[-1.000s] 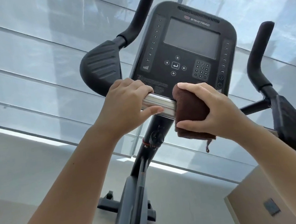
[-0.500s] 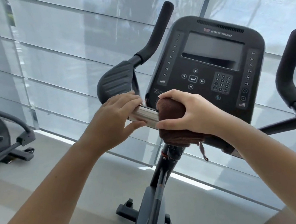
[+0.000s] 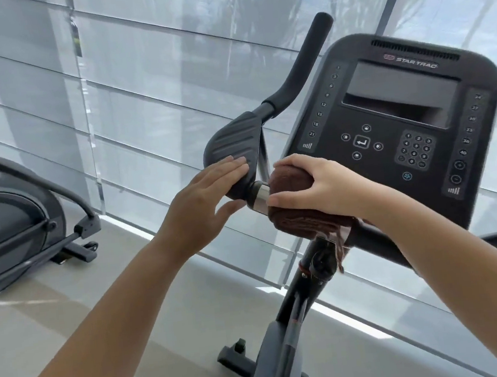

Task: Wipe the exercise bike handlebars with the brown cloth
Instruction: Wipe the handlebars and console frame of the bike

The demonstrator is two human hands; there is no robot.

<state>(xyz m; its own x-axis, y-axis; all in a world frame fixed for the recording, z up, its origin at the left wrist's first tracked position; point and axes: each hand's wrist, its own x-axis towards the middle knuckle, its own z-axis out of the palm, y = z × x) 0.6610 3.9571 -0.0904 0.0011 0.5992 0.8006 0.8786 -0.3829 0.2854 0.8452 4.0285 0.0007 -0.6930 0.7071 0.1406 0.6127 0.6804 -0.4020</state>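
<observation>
The exercise bike's handlebar has a silver metal section (image 3: 260, 198) just below the console (image 3: 400, 129), a black elbow pad (image 3: 233, 147) on its left and a black upright grip (image 3: 305, 65) rising behind. The brown cloth (image 3: 289, 184) is wrapped over the silver bar, and my right hand (image 3: 317, 185) grips it there, thumb under and fingers over. My left hand (image 3: 208, 201) has straight fingers lying on the lower edge of the elbow pad, thumb spread below it, holding nothing. A loose end of the cloth hangs down by the stem (image 3: 338, 249).
The bike's stem and frame (image 3: 287, 337) run down to a black foot on the pale floor. Another exercise machine (image 3: 14, 219) stands at the left. A window wall with grey blinds (image 3: 139, 92) closes off the space behind the bike.
My left hand has let go of the silver bar and moved left onto the elbow pad with fingers straightened. My right hand has slid the cloth left along the bar. The view has shifted left.
</observation>
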